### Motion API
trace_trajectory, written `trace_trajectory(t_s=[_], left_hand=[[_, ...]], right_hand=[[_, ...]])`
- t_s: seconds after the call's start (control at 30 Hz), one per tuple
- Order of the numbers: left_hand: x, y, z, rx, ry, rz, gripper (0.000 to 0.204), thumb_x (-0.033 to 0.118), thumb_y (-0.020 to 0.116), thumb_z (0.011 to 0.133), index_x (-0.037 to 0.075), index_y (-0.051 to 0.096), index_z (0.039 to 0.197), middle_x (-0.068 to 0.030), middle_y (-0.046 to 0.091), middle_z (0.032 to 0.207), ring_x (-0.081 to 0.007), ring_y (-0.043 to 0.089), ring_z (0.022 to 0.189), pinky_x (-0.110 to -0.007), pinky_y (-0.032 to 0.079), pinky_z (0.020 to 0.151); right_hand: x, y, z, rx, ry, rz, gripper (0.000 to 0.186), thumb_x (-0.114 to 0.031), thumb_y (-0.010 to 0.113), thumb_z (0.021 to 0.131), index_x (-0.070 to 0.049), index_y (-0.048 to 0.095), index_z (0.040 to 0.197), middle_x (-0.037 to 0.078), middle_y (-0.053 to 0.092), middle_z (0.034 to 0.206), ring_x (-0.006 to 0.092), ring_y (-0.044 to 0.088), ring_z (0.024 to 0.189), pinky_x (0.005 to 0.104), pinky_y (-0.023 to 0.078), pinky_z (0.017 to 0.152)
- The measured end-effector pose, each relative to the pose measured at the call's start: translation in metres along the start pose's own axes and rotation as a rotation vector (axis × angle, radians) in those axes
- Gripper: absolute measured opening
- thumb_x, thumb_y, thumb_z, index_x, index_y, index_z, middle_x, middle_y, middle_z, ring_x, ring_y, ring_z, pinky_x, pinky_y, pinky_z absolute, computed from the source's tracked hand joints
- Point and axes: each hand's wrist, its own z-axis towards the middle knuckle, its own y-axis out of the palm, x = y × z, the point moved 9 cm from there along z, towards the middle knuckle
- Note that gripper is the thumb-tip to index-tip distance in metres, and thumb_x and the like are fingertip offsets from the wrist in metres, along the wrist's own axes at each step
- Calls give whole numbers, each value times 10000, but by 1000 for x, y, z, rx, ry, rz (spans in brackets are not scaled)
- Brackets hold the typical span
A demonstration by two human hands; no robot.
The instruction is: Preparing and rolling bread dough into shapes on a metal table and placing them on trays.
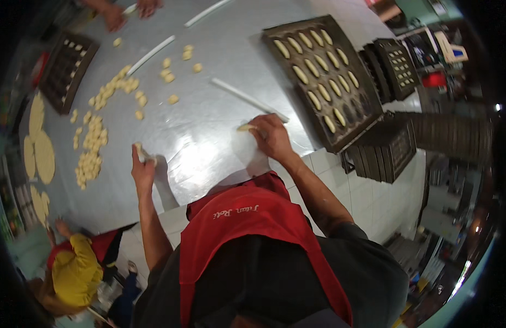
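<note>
Pinched by the right hand [273,138], 1 dough piece [245,127] shows on my feed over the metal table [190,117], near a white rod [247,99]. At the left hand [144,172] I see pale dough [151,160], but cannot tell whether it's gripped.

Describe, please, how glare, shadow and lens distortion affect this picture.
In the head view, glare whitens the metal table between the left hand and right hand; a shadow falls just right of the left hand; fisheye distortion bows edges near the black rim; stacked trays at far right look dim.
</note>
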Motion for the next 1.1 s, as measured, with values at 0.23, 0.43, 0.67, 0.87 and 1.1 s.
trace_trajectory(t_s=[0.23, 0.43, 0.67, 0.87, 1.1], left_hand=[[28, 75, -44, -186, -40, -455, 329, 61, 714, 1036, 41, 684, 1363, -29, 743, 1013, -100, 640, 869, -251, 500, 802], [79, 132, -59, -218, 92, -490, 168, 46, 779, 1008, 34, 719, 1164, -33, 750, 1035, -108, 672, 901, -278, 547, 823], [193, 187, -111, -75, 666, 127, 281, 75, 811, 934, 42, 771, 1210, -147, 778, 1203, -321, 736, 972, -431, 595, 890], [193, 162, -145, -86, 781, 472, 602, 215, 674, 1021, 98, 585, 1605, -236, 420, 1735, -454, 428, 1555, -572, 379, 1250], [193, 165, -53, 91, 712, 580, 743, 296, 602, 1067, 47, 364, 1726, -258, 280, 1802, -472, 258, 1665, -583, 218, 1345]], right_hand=[[150, -275, -58, 911, 315, 157, 457, -89, 762, 1013, -34, 617, 1444, 109, 757, 1131, 238, 742, 923, 400, 614, 809], [190, -244, -56, 327, 271, -769, 417, -69, 803, 889, -54, 701, 1294, 207, 740, 1201, 463, 690, 1085, 525, 573, 958], [40, -17, 47, 125, -31, -160, 368, -133, 803, 907, -45, 734, 1258, 159, 713, 1190, 396, 632, 1191, 518, 491, 1021], [11, 41, -9, -222, -246, -157, 350, -135, 737, 965, -60, 740, 1307, 100, 717, 1207, 327, 629, 1172, 499, 480, 1007], [-14, 57, 62, -77, -290, -47, 473, -174, 806, 921, -17, 677, 1348, 154, 692, 1290, 381, 616, 1195, 500, 502, 1043]])
